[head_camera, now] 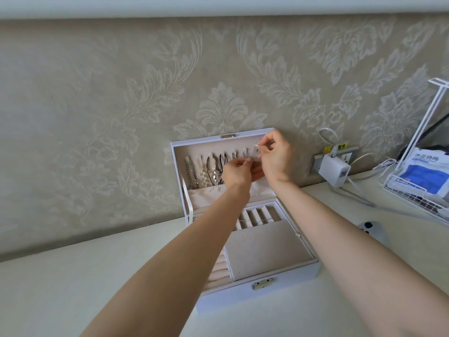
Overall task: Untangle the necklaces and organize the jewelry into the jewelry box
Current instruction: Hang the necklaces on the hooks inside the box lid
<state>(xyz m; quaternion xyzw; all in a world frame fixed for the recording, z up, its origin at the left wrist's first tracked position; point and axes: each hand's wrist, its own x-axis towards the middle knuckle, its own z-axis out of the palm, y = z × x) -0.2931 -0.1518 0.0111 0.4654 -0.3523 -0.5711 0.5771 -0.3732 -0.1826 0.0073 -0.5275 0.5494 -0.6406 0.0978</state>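
— Right, both hands are up at the open lid (206, 148) of the jewelry box (257, 291), which sits on the counter (97, 288) against the wall.
— And the fingers?
— The left hand (237, 172) has them pinched narrow. The right hand (275, 156) pinches too, at the rightmost hook (255, 152). A chain (252, 158) seems to run between them, too fine to be sure.
— Anything else?
— Several necklaces (192, 173) hang from the hooks further left.

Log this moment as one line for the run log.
jewelry box: lid open | left hand: pinches necklace | right hand: pinches it at lid hook | other necklaces: hung
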